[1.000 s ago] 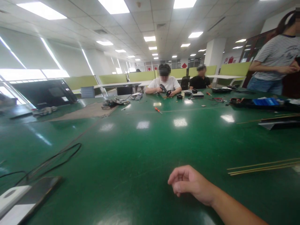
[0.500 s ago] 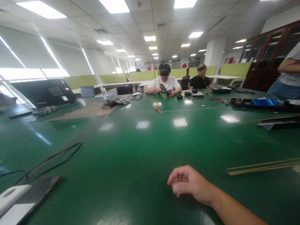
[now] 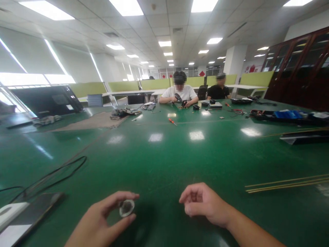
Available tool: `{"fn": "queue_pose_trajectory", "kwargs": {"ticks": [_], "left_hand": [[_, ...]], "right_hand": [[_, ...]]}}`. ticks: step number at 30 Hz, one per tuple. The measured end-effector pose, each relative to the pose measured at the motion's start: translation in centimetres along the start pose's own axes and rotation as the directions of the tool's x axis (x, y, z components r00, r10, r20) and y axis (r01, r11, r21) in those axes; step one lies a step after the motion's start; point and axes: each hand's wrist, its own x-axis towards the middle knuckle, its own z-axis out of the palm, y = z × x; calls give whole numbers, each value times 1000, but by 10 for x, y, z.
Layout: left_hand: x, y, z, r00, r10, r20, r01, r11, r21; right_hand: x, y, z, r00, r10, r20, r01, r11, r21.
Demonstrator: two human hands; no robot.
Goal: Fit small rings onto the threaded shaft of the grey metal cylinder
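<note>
My left hand (image 3: 102,216) is at the lower left of the head view, closed on a small round object (image 3: 126,208) with a pale rim and a dark grey middle. Thumb and forefinger pinch it from below and above, over the green tabletop (image 3: 133,164). To the right of it, my right hand (image 3: 203,204) holds nothing. Its fingers are loosely curled, with a gap between thumb and forefinger, and it touches no object that I can see.
Thin brass-coloured rods (image 3: 285,185) lie to the right. A dark flat panel (image 3: 45,206) and a black cable (image 3: 74,164) are on the left. An orange screwdriver (image 3: 172,121) lies farther off. Across the table a person (image 3: 180,92) holds a dark power tool.
My left hand has come into view at the lower left with the small round object in its grip. My right hand has shifted slightly left in the picture. A standing person at the right has left the view.
</note>
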Motion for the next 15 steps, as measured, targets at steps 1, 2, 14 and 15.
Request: {"fn": "queue_pose_trajectory", "kwargs": {"ticks": [1,2,14,15], "left_hand": [[10,12,9,994,30,101,-27,999,-28],[19,23,19,986,61,153,-53,997,-56],[37,22,77,929,261,264,-206,953,-220],[36,19,78,934,256,250,-203,955,-218]], "right_hand": [[1,0,1,1000,-23,-20,23,1000,-12],[2,1,1,997,-54,-50,52,998,-40],[3,9,3,933,-299,-199,86,723,-685],[3,8,4,936,-296,-190,85,714,-695]]}}
